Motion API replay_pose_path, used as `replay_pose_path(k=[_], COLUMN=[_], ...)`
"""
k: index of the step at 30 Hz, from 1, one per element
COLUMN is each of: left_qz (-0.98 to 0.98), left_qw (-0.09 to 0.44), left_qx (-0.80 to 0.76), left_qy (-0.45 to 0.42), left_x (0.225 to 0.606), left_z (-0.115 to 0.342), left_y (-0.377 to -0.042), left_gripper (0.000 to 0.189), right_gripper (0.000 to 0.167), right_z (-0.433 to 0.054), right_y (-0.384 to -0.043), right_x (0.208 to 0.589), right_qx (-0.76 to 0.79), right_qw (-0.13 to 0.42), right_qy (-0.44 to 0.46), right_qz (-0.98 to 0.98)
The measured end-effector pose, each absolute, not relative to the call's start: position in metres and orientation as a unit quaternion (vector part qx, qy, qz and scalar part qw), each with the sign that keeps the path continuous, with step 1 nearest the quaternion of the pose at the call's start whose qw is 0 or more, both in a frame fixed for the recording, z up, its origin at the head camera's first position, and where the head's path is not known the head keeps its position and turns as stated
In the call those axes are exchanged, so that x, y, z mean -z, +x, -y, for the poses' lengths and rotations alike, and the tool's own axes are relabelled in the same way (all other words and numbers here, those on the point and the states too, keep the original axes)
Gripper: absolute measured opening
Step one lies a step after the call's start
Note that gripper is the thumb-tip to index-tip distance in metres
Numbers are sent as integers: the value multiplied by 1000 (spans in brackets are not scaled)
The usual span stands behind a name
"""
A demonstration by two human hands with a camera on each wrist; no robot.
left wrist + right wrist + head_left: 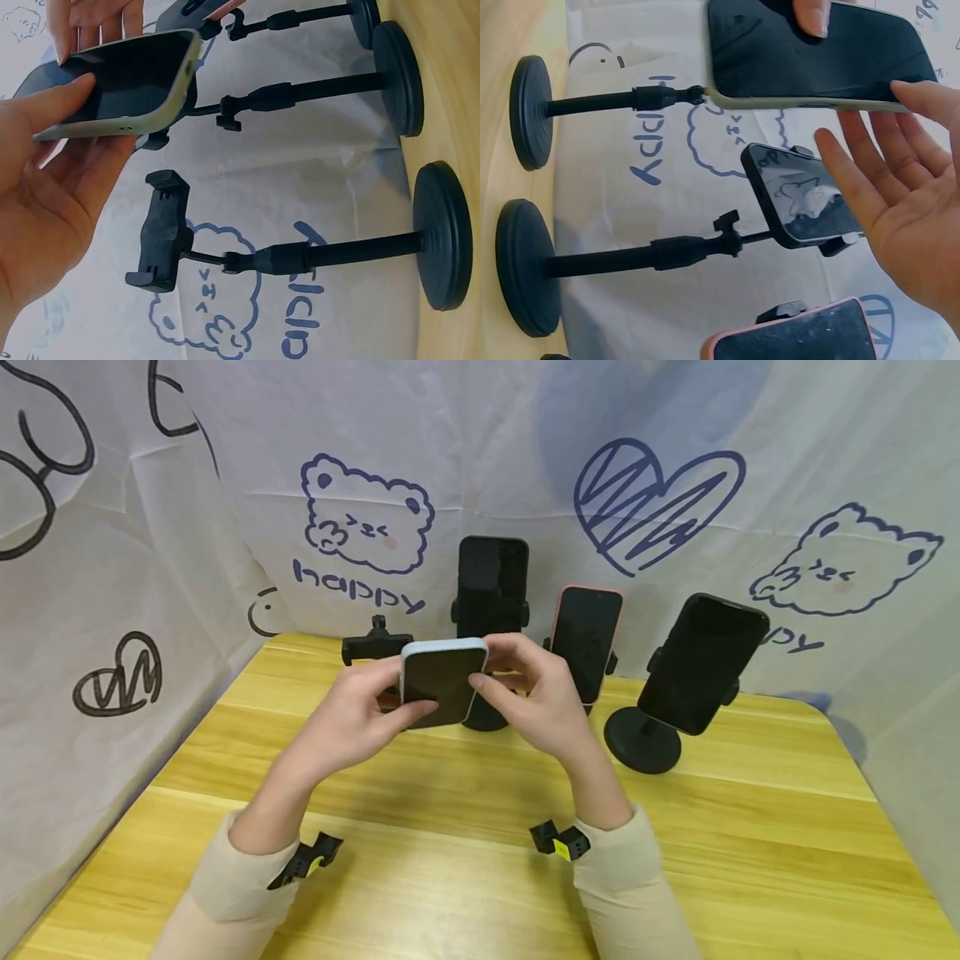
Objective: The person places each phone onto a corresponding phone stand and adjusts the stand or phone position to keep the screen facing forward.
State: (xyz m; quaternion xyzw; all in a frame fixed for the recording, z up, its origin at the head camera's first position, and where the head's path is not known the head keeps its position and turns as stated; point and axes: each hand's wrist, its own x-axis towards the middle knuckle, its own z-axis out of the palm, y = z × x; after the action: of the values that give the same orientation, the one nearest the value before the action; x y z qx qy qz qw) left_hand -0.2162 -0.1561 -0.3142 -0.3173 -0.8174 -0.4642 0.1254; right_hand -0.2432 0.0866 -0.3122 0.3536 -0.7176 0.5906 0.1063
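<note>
A phone (442, 689) in a pale case is held up above the table, its dark screen facing me. My left hand (348, 714) grips its left side, thumb across the screen and fingers behind. At its right edge my right hand (536, 702) pinches it, the thumb on the screen side and some fingers spread behind. Behind the left hand is a black phone stand (377, 646), partly hidden in the head view. The left wrist view shows its bare clamp (163, 232), thin stem and round base (441, 236).
Three more stands hold phones: a black phone (492, 577) behind the held one, a pink-edged phone (587, 643) right of it, and a tilted black phone (705, 664) farther right. A white cloth (517, 485) with drawings hangs behind the wooden table (420, 852).
</note>
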Motion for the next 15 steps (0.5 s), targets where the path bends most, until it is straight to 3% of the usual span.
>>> replay_pose_path(k=[10, 15], left_qz=[868, 862], left_qw=[64, 49], left_qx=[357, 392], left_qy=[-339, -317], left_x=[311, 312], left_z=[158, 157], left_y=[-212, -214], left_gripper=[23, 24], right_gripper=[23, 20], right_z=[-88, -87], right_y=[-240, -239], right_x=[310, 310], right_qx=[-519, -519], right_qw=[74, 101], right_qy=[407, 378], right_qz=[748, 760])
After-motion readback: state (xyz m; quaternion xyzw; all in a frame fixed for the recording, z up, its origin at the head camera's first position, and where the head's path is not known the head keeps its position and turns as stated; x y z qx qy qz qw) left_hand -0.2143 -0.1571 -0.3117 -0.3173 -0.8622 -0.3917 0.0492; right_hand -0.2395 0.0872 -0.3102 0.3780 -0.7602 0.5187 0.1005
